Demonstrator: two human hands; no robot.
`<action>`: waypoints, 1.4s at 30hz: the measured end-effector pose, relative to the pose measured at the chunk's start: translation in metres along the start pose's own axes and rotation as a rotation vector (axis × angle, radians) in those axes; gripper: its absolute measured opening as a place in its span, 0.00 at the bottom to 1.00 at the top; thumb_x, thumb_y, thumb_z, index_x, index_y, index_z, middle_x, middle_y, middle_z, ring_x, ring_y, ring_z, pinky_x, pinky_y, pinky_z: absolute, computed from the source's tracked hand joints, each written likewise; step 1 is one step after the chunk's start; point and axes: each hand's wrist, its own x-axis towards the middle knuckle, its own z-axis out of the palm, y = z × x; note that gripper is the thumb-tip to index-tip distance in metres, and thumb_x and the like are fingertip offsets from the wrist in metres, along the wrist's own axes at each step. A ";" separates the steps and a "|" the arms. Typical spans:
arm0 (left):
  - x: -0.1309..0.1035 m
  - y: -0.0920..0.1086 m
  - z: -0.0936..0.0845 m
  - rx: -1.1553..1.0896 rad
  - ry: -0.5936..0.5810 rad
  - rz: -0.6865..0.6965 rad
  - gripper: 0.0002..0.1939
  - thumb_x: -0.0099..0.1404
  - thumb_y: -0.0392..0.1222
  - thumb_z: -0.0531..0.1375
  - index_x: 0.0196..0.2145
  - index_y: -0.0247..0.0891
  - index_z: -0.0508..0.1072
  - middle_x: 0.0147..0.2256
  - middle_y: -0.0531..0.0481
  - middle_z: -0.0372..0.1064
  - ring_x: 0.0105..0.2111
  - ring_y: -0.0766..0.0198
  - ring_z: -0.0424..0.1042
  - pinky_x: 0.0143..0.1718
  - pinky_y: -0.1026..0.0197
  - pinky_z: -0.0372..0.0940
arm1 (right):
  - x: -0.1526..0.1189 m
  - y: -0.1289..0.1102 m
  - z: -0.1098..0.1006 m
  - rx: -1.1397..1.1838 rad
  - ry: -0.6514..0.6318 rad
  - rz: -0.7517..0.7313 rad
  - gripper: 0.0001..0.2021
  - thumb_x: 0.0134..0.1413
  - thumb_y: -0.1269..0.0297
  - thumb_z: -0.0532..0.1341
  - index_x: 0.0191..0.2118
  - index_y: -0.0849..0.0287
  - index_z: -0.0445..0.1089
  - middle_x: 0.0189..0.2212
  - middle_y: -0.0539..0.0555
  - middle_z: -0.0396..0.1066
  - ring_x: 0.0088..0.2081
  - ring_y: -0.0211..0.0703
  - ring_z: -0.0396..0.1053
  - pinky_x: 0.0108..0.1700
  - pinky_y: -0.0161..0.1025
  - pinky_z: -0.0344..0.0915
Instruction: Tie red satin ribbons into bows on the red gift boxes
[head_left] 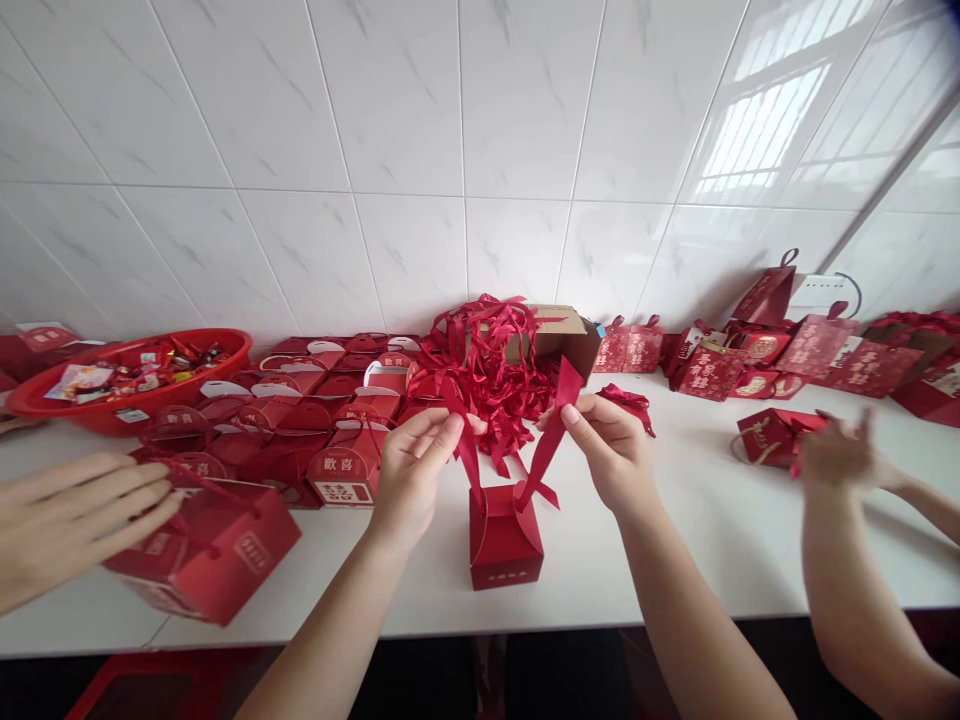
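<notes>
Left hand and right hand: each pinching one end of red ribbon. Small red box: below the grip, threaded. Beyond: heaped ribbons. Left: packed boxes. Farther right: finished-looking cartons.

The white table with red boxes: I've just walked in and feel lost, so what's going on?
The left hand and right hand hold apart two ends of glossy red ribbon above a small red cardboard box. At the left, another person's hand is at a printed red carton; at the right, a blurred hand is near a red gift box. Behind lies a loose heap of red ribbons.
</notes>
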 end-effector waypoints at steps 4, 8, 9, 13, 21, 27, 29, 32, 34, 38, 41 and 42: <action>-0.002 0.003 0.004 0.141 -0.137 -0.015 0.11 0.63 0.44 0.60 0.25 0.38 0.73 0.22 0.54 0.67 0.27 0.66 0.68 0.32 0.64 0.62 | 0.000 -0.003 0.008 -0.042 -0.097 0.115 0.07 0.56 0.60 0.61 0.35 0.59 0.71 0.20 0.46 0.67 0.17 0.31 0.61 0.20 0.31 0.60; -0.003 0.001 0.008 0.338 -0.216 -0.013 0.06 0.60 0.43 0.62 0.30 0.38 0.76 0.28 0.51 0.73 0.30 0.64 0.71 0.33 0.63 0.64 | -0.005 -0.003 0.014 -0.045 -0.304 0.079 0.09 0.55 0.62 0.61 0.40 0.59 0.73 0.30 0.52 0.71 0.26 0.35 0.66 0.26 0.33 0.64; -0.003 0.000 0.009 0.356 -0.228 -0.004 0.06 0.59 0.43 0.63 0.31 0.38 0.77 0.30 0.50 0.75 0.31 0.63 0.72 0.34 0.63 0.64 | -0.006 -0.002 0.015 -0.044 -0.346 0.059 0.10 0.55 0.62 0.62 0.42 0.58 0.74 0.32 0.53 0.71 0.28 0.36 0.66 0.29 0.34 0.65; -0.003 -0.001 0.007 0.375 -0.259 -0.006 0.06 0.60 0.41 0.62 0.34 0.38 0.76 0.32 0.49 0.74 0.32 0.62 0.71 0.35 0.62 0.65 | -0.006 0.004 0.014 -0.119 -0.356 -0.052 0.10 0.58 0.62 0.59 0.42 0.57 0.75 0.28 0.52 0.71 0.29 0.37 0.66 0.31 0.36 0.65; -0.002 -0.006 -0.007 -0.093 -0.276 -0.283 0.16 0.60 0.35 0.59 0.47 0.42 0.67 0.26 0.57 0.64 0.26 0.70 0.65 0.32 0.66 0.60 | -0.002 0.011 0.003 -0.366 -0.470 -0.358 0.11 0.62 0.69 0.53 0.42 0.56 0.73 0.36 0.56 0.71 0.37 0.41 0.70 0.39 0.39 0.68; -0.004 -0.007 -0.007 -0.204 -0.236 -0.331 0.22 0.60 0.40 0.59 0.53 0.43 0.64 0.29 0.53 0.69 0.31 0.65 0.69 0.36 0.61 0.62 | -0.005 0.016 0.002 -0.607 -0.439 -0.516 0.16 0.60 0.75 0.51 0.46 0.52 0.71 0.39 0.56 0.71 0.40 0.44 0.69 0.40 0.43 0.67; -0.008 -0.008 -0.006 -0.089 -0.207 -0.261 0.26 0.63 0.44 0.58 0.58 0.43 0.59 0.30 0.51 0.69 0.31 0.62 0.69 0.37 0.59 0.62 | -0.006 0.017 0.003 -0.601 -0.397 -0.521 0.15 0.59 0.74 0.53 0.46 0.51 0.71 0.41 0.55 0.71 0.40 0.44 0.69 0.41 0.44 0.67; -0.015 -0.014 -0.009 0.253 -0.069 0.027 0.33 0.62 0.41 0.60 0.62 0.45 0.52 0.32 0.51 0.70 0.34 0.59 0.68 0.41 0.56 0.61 | -0.013 0.020 0.002 -0.526 -0.215 -0.467 0.12 0.59 0.71 0.55 0.44 0.52 0.72 0.40 0.56 0.72 0.41 0.46 0.69 0.42 0.45 0.67; -0.020 -0.022 -0.018 0.469 0.071 0.196 0.35 0.59 0.37 0.62 0.62 0.48 0.53 0.30 0.52 0.67 0.33 0.60 0.67 0.41 0.57 0.61 | -0.023 0.026 -0.005 -0.495 -0.042 -0.371 0.10 0.60 0.69 0.55 0.41 0.54 0.73 0.34 0.55 0.73 0.37 0.45 0.70 0.39 0.43 0.66; -0.036 -0.044 -0.053 0.691 0.265 0.232 0.31 0.59 0.35 0.62 0.58 0.50 0.60 0.24 0.56 0.55 0.25 0.64 0.60 0.34 0.61 0.61 | -0.055 0.051 -0.045 -0.450 0.236 0.007 0.09 0.58 0.59 0.58 0.35 0.56 0.73 0.28 0.53 0.73 0.30 0.44 0.70 0.34 0.40 0.66; -0.051 -0.061 -0.090 0.819 0.276 0.202 0.22 0.59 0.34 0.60 0.50 0.49 0.69 0.23 0.56 0.57 0.25 0.64 0.60 0.36 0.62 0.61 | -0.081 0.072 -0.090 -0.424 0.421 0.264 0.16 0.50 0.49 0.62 0.33 0.60 0.74 0.25 0.55 0.73 0.29 0.46 0.70 0.32 0.41 0.67; -0.055 -0.066 -0.102 0.886 0.265 0.200 0.19 0.60 0.34 0.59 0.48 0.49 0.70 0.23 0.55 0.59 0.25 0.63 0.62 0.37 0.62 0.61 | -0.088 0.078 -0.104 -0.436 0.466 0.325 0.19 0.48 0.47 0.63 0.32 0.60 0.75 0.25 0.55 0.73 0.28 0.47 0.70 0.31 0.42 0.67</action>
